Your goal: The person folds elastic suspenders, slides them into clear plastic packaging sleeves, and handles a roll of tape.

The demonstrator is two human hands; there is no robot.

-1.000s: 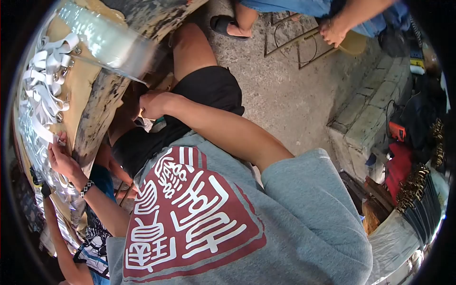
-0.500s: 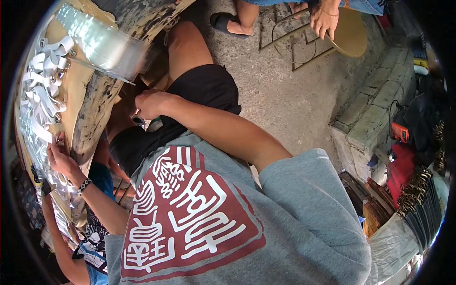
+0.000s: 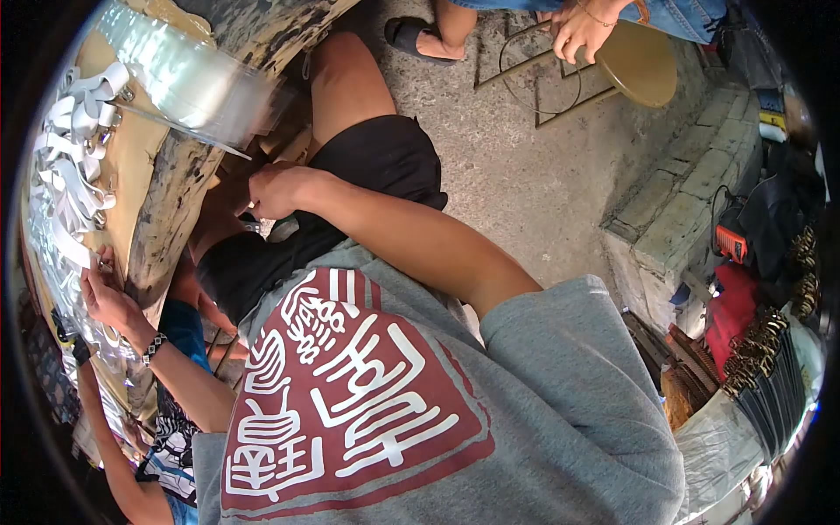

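My left hand (image 3: 112,302), with a patterned bracelet at its wrist, is at the table's edge on the left. Its fingers are closed on the end of a white strap (image 3: 70,245). That strap runs up to a heap of white straps (image 3: 79,175) with small metal fittings, lying on clear plastic. Over my lap, beside the wooden table edge, my right hand (image 3: 284,190) is closed in a fist. A small shiny bit shows by its fingers, but I cannot make out what it is.
A thick wooden table slab (image 3: 171,201) carries a clear plastic sheet (image 3: 179,79). Another person's hand (image 3: 582,31) hangs by a round stool (image 3: 646,66). At lower left is another person's arm (image 3: 105,437). Concrete steps (image 3: 678,184) and hanging dark straps (image 3: 770,385) are at right.
My left hand, with the strap, has shifted slightly left and down in the view. My right hand stays about where it was. The other person's hand by the stool has moved a little left.
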